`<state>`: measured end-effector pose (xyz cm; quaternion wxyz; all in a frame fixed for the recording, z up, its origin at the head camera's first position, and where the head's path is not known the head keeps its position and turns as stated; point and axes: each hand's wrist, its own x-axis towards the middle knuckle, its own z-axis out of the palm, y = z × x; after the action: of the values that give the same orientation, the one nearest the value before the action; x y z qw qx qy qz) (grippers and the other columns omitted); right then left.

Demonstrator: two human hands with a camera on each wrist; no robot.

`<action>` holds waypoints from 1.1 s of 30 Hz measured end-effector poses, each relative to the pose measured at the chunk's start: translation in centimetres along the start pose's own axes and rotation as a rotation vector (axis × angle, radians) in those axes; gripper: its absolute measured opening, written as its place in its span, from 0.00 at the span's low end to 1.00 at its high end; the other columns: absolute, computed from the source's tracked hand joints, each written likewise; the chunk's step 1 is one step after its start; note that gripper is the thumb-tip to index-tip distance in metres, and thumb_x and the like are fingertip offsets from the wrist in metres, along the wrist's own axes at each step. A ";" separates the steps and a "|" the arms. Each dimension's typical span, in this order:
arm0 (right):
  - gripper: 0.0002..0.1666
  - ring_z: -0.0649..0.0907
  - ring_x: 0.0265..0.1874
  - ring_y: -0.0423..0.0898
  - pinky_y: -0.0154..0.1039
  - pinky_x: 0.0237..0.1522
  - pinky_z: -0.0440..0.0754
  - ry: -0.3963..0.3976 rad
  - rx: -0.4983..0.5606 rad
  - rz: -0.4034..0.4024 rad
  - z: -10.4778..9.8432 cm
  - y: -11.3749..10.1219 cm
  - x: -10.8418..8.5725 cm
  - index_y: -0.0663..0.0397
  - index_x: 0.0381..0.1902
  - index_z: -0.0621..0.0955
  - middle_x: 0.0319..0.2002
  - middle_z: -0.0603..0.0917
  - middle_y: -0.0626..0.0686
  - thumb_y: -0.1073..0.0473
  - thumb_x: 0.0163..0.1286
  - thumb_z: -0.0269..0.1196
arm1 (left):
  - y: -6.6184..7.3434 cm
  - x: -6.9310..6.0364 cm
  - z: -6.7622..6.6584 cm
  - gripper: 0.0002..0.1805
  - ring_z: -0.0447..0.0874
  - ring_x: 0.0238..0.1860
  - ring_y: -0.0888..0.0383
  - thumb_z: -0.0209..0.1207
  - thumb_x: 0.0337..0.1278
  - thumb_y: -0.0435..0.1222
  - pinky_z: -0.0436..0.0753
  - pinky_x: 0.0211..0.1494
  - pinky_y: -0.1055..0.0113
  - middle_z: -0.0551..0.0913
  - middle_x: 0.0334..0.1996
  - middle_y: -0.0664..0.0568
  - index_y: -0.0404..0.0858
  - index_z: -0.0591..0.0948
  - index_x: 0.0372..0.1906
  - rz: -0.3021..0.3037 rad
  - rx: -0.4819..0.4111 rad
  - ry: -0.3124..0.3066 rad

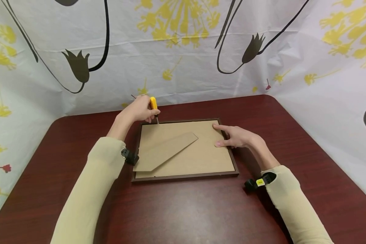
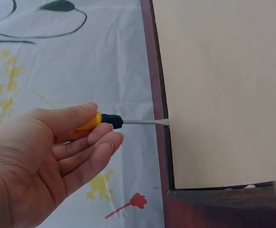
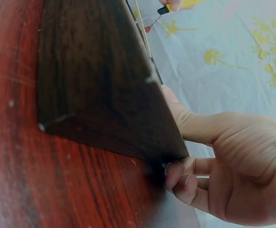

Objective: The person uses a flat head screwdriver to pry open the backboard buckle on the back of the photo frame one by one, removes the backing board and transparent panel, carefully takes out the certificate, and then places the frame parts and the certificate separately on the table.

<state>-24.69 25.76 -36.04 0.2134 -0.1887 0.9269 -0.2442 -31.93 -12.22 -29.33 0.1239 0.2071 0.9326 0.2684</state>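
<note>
A dark wooden picture frame (image 1: 186, 177) lies face down, its tan backing board (image 1: 207, 159) showing. On the board is a flat tan stand flap (image 1: 166, 152), slanted. My left hand (image 1: 140, 108) holds a yellow-handled screwdriver (image 2: 112, 120) at the frame's far edge, near the far left corner. In the left wrist view the flat tip meets the seam between frame and board. My right hand (image 1: 239, 136) grips the frame's right side, two digits on the board. The right wrist view shows other fingers (image 3: 183, 185) curled against the frame's outer side.
The frame lies on a dark red-brown table (image 1: 183, 210). White sheeting (image 1: 189, 74) with yellow and dark plant prints hangs behind and beside the table. Each wrist wears a strapped camera, such as the left wrist camera (image 1: 130, 157).
</note>
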 end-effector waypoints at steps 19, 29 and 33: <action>0.52 0.79 0.29 0.47 0.43 0.37 0.77 -0.005 0.024 0.001 0.1 -0.1 0.0 0.51 0.81 0.54 0.76 0.59 0.63 0.45 0.69 0.68 | -0.3 -1.2 1.5 0.11 0.87 0.27 0.48 0.63 0.69 0.37 0.83 0.35 0.59 0.85 0.27 0.44 0.31 0.79 0.41 0.092 0.130 0.096; 0.52 0.81 0.40 0.53 0.48 0.45 0.76 0.003 -0.011 -0.006 0.1 -0.1 0.0 0.51 0.81 0.55 0.77 0.58 0.63 0.43 0.69 0.67 | -0.7 0.4 1.0 0.14 0.88 0.34 0.44 0.61 0.71 0.39 0.86 0.40 0.56 0.85 0.34 0.40 0.31 0.76 0.46 -0.016 0.017 0.085; 0.51 0.79 0.51 0.56 0.50 0.50 0.75 0.012 -0.002 -0.014 0.1 0.0 -0.1 0.52 0.81 0.55 0.78 0.57 0.62 0.44 0.70 0.67 | -0.5 1.1 0.7 0.14 0.88 0.35 0.42 0.60 0.72 0.39 0.86 0.43 0.52 0.84 0.36 0.37 0.31 0.75 0.48 -0.030 -0.032 0.062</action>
<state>-24.60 25.74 -36.06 0.2059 -0.1937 0.9271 -0.2461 -32.84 -11.76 -30.36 0.1021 0.1829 0.9346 0.2876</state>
